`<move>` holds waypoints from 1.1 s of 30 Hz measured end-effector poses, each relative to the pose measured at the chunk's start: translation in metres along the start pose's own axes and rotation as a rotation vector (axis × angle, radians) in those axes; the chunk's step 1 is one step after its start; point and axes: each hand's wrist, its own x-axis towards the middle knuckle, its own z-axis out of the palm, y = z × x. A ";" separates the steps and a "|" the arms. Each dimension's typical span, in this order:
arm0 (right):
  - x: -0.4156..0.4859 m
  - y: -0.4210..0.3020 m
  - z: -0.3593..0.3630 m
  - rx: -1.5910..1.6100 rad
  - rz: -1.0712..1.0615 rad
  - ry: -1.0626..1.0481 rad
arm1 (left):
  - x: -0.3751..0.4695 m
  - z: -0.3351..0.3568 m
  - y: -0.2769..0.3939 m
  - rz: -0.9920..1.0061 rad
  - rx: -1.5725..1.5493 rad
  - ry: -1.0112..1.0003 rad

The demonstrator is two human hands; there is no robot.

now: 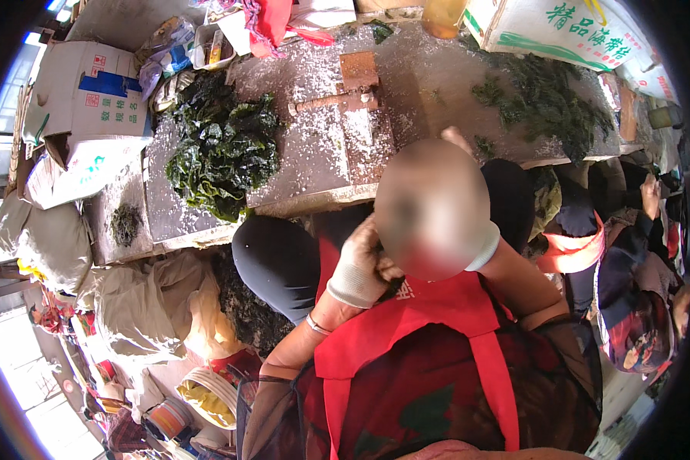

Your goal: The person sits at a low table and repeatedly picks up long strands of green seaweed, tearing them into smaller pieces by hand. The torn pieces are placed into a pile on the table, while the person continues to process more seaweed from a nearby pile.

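Observation:
My left hand [363, 261], in a pale knit glove with bare fingertips, is in front of the red apron [437, 305]. Its fingers are curled on a dark piece of seaweed, partly hidden by a blurred oval. The oval also covers most of my right hand [484, 247]; a glove cuff and a fingertip show at its edges, and its grip is hidden. Beyond my knees, a heap of wet dark-green kelp [227, 152] lies on the left of the worktable [305, 155]. Looser seaweed [543, 100] is spread on the right.
A rusty metal fixture with a threaded rod [328, 103] stands mid-table among white grains. Cartons [100, 98] and plastic bags are at the left; a printed carton [552, 29] and a jar of amber liquid [441, 17] stand at the back. Another person [632, 299] sits at the right.

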 end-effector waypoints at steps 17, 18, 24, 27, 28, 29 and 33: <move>-0.027 -0.025 0.001 0.089 0.240 0.004 | -0.001 0.030 0.011 0.659 1.459 0.116; -0.027 -0.025 0.004 0.050 0.215 0.024 | -0.004 0.036 0.011 0.573 1.480 0.125; -0.022 -0.032 -0.008 0.162 0.209 0.046 | -0.002 -0.009 0.008 0.452 1.346 0.099; -0.027 -0.014 -0.005 0.446 0.168 0.119 | -0.014 -0.002 0.003 0.148 0.793 0.216; -0.024 -0.018 -0.011 0.886 0.454 0.001 | -0.020 0.002 0.004 0.059 0.580 0.269; -0.019 -0.023 -0.020 1.291 0.811 0.006 | -0.023 0.014 0.001 0.095 0.392 0.294; -0.024 -0.022 -0.011 1.639 0.661 0.199 | -0.014 0.020 0.001 0.050 0.445 -0.041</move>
